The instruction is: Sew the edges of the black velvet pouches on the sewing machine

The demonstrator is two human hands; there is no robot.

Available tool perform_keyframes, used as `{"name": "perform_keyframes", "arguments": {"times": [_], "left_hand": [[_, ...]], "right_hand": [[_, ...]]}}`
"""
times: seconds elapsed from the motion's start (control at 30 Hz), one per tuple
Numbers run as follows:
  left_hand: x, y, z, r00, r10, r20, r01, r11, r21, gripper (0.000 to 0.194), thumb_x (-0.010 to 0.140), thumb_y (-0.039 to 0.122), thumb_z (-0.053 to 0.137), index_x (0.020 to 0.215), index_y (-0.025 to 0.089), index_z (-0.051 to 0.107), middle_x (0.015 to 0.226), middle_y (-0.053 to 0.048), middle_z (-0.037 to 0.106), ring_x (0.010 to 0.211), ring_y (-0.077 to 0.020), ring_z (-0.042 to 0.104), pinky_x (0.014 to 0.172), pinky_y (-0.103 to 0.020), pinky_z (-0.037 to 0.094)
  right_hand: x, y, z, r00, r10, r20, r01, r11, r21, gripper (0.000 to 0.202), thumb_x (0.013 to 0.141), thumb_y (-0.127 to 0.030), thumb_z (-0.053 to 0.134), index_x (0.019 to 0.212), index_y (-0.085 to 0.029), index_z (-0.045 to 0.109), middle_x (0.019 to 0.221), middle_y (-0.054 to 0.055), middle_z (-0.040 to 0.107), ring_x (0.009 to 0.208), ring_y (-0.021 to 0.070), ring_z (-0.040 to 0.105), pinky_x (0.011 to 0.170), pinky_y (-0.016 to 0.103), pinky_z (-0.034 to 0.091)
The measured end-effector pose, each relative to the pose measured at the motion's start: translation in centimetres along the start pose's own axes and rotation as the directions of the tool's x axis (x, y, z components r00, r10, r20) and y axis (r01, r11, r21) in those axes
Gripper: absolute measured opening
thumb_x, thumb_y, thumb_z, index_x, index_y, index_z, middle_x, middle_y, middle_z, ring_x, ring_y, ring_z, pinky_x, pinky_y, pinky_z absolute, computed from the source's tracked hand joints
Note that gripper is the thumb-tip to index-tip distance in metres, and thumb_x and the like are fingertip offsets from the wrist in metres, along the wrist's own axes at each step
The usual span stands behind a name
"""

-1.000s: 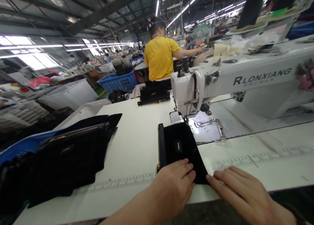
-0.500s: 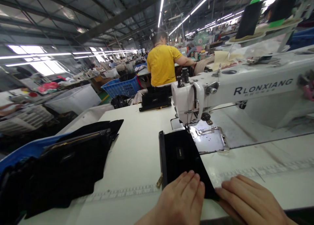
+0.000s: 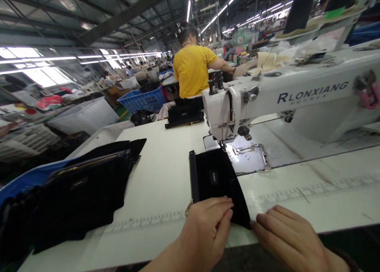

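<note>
1. We see the left hand [image 3: 204, 230] at the near edge of the worktop [image 3: 166, 173], palm down, fingers together, pressing flat on the near end of the pouch [image 3: 215, 181].
2. Right hand [image 3: 286, 240] lies just beside it, also at the near edge, fingers together & flat; fingertips touch the pouch's near right corner. Neither hand pinches anything.
3. Pouch: black, flat on the worktop, mid-width, running from the near edge to the machine [image 3: 267, 101]. Its far end sits under the needle area, next to the metal plate [image 3: 249, 159]. A small label shows on top, and a dark zip strip runs along its left side w/ a gold puller at the near left corner.
4. Machine: white, on the right half of the worktop, arm stretching off to the right.
5. A pile [image 3: 77, 193] of black pieces lies at the left edge, well apart from the hands.
6. A second pouch [image 3: 184, 115] sits at the far edge.
7. Beyond the worktop we see a person [image 3: 192, 68] in a yellow shirt, back to us, at another station; a blue basket [image 3: 144, 99] stands just to their left.
</note>
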State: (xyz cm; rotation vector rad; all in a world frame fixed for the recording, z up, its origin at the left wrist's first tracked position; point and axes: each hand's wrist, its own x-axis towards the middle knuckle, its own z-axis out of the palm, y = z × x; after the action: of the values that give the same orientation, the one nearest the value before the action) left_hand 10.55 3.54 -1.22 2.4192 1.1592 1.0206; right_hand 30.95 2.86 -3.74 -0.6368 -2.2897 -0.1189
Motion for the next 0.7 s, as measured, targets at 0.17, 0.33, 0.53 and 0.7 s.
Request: {"name": "perform_keyframes", "arguments": {"times": [0.17, 0.33, 0.53, 0.7], "left_hand": [[-0.5, 0.0, 0.2, 0.984, 0.175, -0.021, -0.171, 0.979, 0.114, 0.022, 0.087, 0.013, 0.044, 0.097, 0.009, 0.063, 0.096, -0.01, 0.068, 0.094, -0.0155, 0.063, 0.086, -0.026, 0.052], [-1.1, -0.3, 0.8, 0.94, 0.324, 0.108, -0.342, 0.899, 0.274, 0.023, 0.087, 0.01, 0.041, 0.099, 0.005, 0.06, 0.103, -0.012, 0.066, 0.105, -0.0185, 0.058, 0.093, -0.031, 0.048], [-1.2, -0.2, 1.0, 0.926, 0.354, 0.133, -0.378, 0.862, 0.338, 0.022, 0.087, 0.015, 0.045, 0.099, 0.005, 0.06, 0.104, -0.012, 0.065, 0.105, -0.0199, 0.058, 0.094, -0.032, 0.048], [-0.8, 0.1, 0.6, 0.909, 0.406, 0.089, -0.408, 0.828, 0.384, 0.031, 0.088, 0.007, 0.033, 0.094, 0.003, 0.063, 0.099, -0.014, 0.067, 0.096, -0.0205, 0.062, 0.086, -0.031, 0.052]], "right_hand": [[-0.1, -0.1, 0.0, 1.0, -0.03, -0.005, 0.03, 0.999, 0.013, 0.026, 0.086, -0.003, 0.033, 0.09, -0.008, 0.058, 0.075, 0.008, 0.063, 0.067, 0.0171, 0.058, 0.064, 0.033, 0.046], [0.1, -0.2, -0.3, 0.998, 0.012, -0.057, -0.015, 0.999, -0.051, 0.023, 0.084, -0.002, 0.039, 0.089, -0.014, 0.058, 0.075, 0.005, 0.063, 0.069, 0.0159, 0.06, 0.064, 0.03, 0.047], [0.2, -0.4, -0.1, 0.989, 0.079, -0.124, -0.084, 0.996, -0.036, 0.017, 0.083, -0.004, 0.046, 0.089, -0.015, 0.058, 0.076, 0.004, 0.063, 0.069, 0.016, 0.06, 0.065, 0.029, 0.048], [-0.8, -0.6, 0.4, 0.978, 0.165, -0.126, -0.17, 0.985, -0.032, 0.016, 0.085, -0.007, 0.046, 0.089, -0.017, 0.058, 0.079, 0.003, 0.062, 0.074, 0.0152, 0.059, 0.074, 0.03, 0.048]]}}
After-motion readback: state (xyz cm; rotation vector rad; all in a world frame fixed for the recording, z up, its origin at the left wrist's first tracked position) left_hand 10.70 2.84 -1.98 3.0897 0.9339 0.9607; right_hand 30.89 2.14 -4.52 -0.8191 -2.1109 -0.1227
